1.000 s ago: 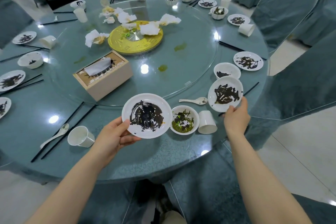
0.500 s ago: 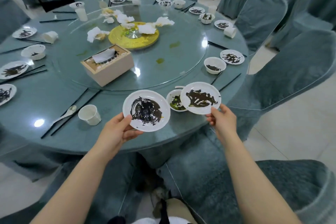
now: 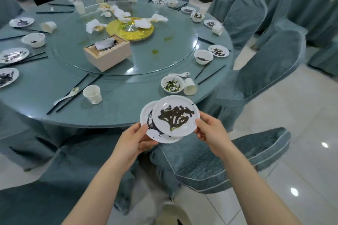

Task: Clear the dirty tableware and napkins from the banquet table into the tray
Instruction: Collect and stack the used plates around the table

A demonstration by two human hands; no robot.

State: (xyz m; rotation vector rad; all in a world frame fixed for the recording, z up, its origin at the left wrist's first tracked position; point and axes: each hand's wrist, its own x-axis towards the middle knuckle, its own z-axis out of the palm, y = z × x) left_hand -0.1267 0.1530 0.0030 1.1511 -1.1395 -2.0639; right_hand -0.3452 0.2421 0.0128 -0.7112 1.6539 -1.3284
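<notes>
Banquet worktop is cluttered; left hand grips the lower plate, right hand grips the top plate, stacking; tray unseen, likely next.

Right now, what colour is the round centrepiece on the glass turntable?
Yellow-gold centrepiece, with a silver hub; head view.

2 bare forearms with no sleeves, left hand and right hand ungloved, ringless.

Glossy white plates; glass turntable; cloth chair cover; glossy floor tiles.
</notes>
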